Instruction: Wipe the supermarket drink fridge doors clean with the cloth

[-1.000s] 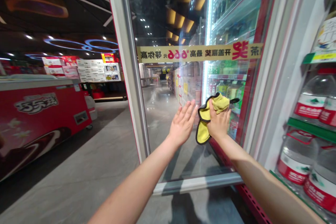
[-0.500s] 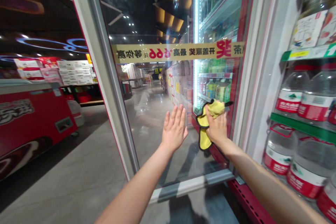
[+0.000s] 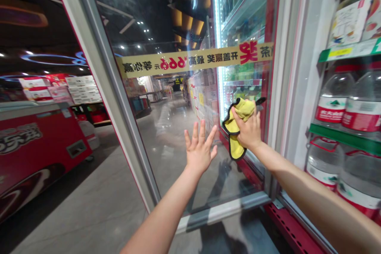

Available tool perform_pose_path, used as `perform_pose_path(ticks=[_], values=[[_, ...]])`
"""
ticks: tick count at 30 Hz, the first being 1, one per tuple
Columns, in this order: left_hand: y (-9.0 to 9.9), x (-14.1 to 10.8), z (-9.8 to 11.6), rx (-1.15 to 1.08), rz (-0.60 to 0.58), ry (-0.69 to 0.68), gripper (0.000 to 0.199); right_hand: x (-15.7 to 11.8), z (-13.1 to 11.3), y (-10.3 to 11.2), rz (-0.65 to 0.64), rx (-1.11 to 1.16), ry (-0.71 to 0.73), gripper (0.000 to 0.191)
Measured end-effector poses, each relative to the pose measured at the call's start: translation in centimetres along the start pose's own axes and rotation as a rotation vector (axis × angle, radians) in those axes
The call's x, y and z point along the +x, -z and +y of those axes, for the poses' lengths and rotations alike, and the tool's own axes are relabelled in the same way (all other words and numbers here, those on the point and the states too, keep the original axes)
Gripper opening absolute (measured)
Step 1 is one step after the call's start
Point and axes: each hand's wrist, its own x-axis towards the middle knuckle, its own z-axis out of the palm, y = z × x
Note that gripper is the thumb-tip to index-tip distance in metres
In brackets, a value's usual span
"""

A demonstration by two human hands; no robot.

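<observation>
A framed glass door [image 3: 143, 143] stands swung out in front of me, with a yellow printed strip [image 3: 196, 60] across it. My right hand [image 3: 250, 129] presses a yellow cleaning cloth [image 3: 237, 147] with black edging against the glass, low on the hinge side. The cloth is bunched under the fingers and one flap hangs down. To its left, my left hand [image 3: 200, 149] holds nothing; its fingers are spread, palm toward the pane. Whether that palm touches the glass I cannot tell.
Shelves of large water bottles [image 3: 332, 101] with red caps stand close on the right. A red chest freezer [image 3: 44, 143] is at the left, with stacked cartons [image 3: 82, 89] behind it. The door's metal frame [image 3: 119, 123] slants down on the left.
The fingers of my left hand have spread apart. My right hand and the cloth have shifted slightly up in view. The door's free edge appears further left at the top.
</observation>
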Motion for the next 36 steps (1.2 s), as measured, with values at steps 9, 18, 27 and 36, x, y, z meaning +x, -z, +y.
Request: perform_pose_path(ticks=[9,18,27,36], values=[[-0.2,-0.2,-0.3,0.007,0.035,-0.018,0.090,-3.7,4.7,-1.6,0.083,-0.046,-0.125,0.061],[0.3,0.0,-0.2,-0.030,-0.002,-0.017,0.089,-1.3,6.1,-0.7,-0.020,-0.033,-0.143,0.072],[0.2,-0.1,-0.1,-0.012,-0.001,-0.023,0.094,-4.3,6.2,-1.8,0.014,0.024,-0.107,0.072],[-0.2,-0.3,-0.4,0.047,0.054,-0.060,0.096,0.6,6.2,-0.6,0.097,0.118,0.035,0.071]])
